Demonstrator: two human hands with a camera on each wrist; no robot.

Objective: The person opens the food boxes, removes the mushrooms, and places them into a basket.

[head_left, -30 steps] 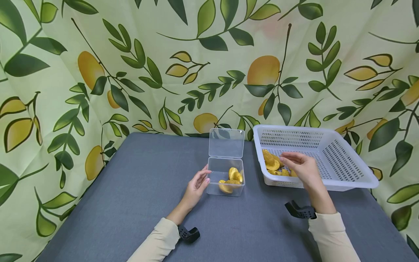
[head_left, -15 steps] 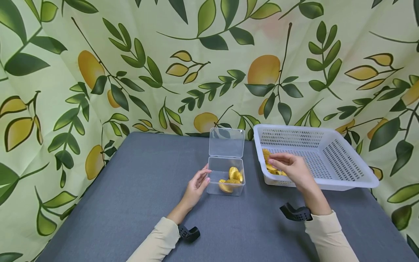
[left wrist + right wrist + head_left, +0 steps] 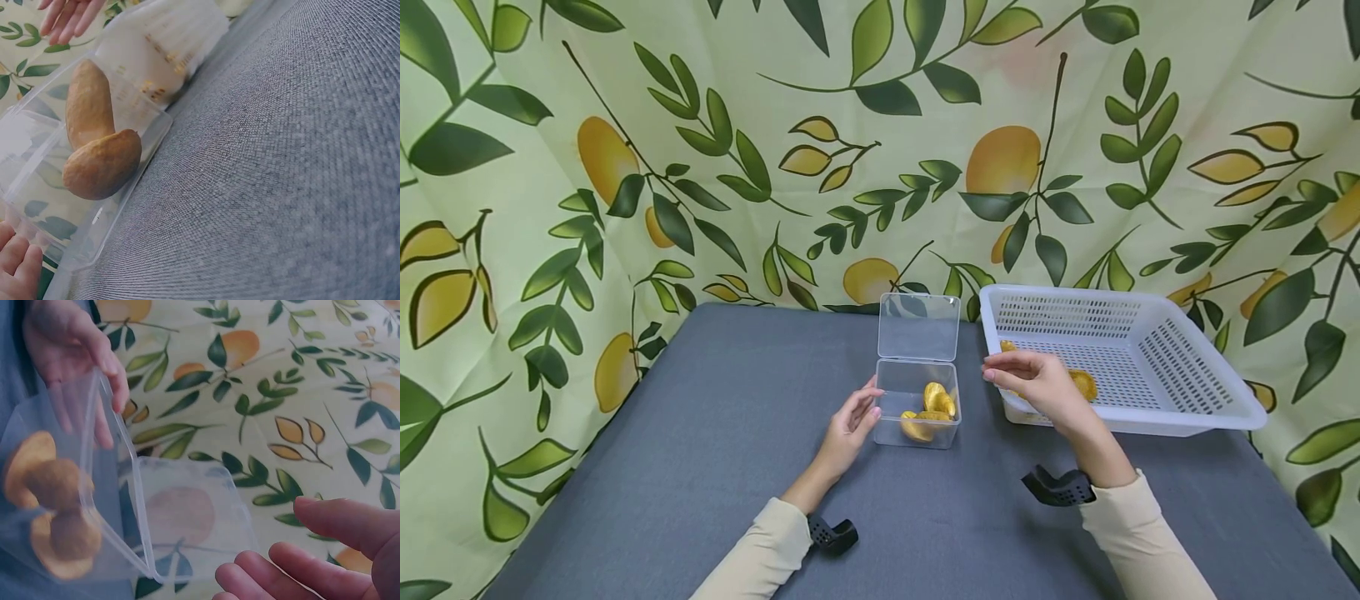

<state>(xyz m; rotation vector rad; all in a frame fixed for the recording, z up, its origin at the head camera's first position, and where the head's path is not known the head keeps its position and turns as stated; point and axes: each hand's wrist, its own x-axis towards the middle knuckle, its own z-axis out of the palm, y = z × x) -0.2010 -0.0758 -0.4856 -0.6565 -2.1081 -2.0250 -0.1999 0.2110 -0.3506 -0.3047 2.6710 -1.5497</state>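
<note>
A clear plastic box (image 3: 916,429) stands on the table, its hinged lid (image 3: 918,327) raised at the back. Inside lie several golden, rounded, curved pieces (image 3: 939,401); I cannot tell their kind. My left hand (image 3: 841,437) touches the box's left wall with relaxed fingers. Above the left rim of the white slotted basket (image 3: 1195,408), my right hand (image 3: 1037,383) reaches toward the box. In the right wrist view its thumb (image 3: 344,519) and fingers are spread apart, with nothing visible between them. More golden pieces (image 3: 1082,384) lie in the basket, some hidden behind that hand.
The grey cloth-covered table (image 3: 760,375) extends left and in front of the box. Close behind it hangs a leaf-and-fruit-patterned curtain (image 3: 700,208). The basket stands just right of the box, with a narrow gap between them.
My right hand has moved left across the basket, from over the golden pieces to the left rim, uncovering a piece at its right. My left hand and the box have stayed put.
</note>
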